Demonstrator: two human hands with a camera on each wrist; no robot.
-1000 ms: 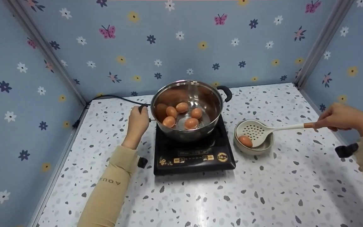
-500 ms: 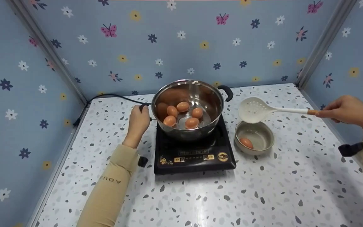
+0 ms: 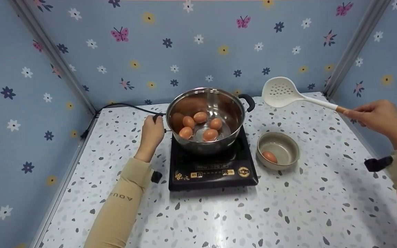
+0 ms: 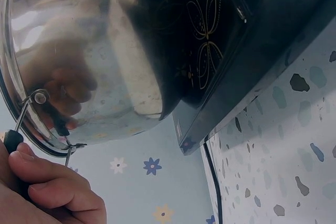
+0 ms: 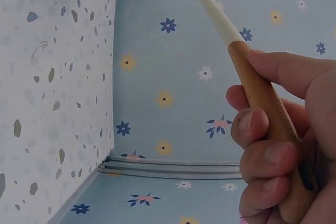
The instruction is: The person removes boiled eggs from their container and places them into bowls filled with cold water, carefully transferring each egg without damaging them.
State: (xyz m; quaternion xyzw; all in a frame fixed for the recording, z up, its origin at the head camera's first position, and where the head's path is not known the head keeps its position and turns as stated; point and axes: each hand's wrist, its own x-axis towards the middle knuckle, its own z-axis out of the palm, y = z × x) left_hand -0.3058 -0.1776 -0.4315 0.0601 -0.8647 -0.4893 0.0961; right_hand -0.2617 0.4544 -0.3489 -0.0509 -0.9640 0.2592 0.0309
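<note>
A steel pot (image 3: 205,146) with several brown eggs (image 3: 210,134) inside stands on a black induction cooker (image 3: 215,179). My left hand (image 3: 152,132) grips the pot's left black handle; in the left wrist view the fingers (image 4: 58,184) curl round it. With my right hand (image 3: 377,119) I hold a white slotted spoon (image 3: 279,92) by its wooden handle (image 5: 262,95). The spoon's head is raised, nothing on it, behind and above a grey bowl (image 3: 286,163). One brown egg (image 3: 270,157) lies in that bowl, at its front left.
The pot's right handle (image 3: 248,102) sticks out towards the spoon. A black cord (image 3: 126,105) runs along the back left of the speckled table (image 3: 288,213). Flower-patterned walls (image 3: 198,55) close off the back and both sides.
The slotted spoon has risen out of the bowl and moved towards the back wall, leaving the egg in the bowl. My left hand has stayed on the pot's handle.
</note>
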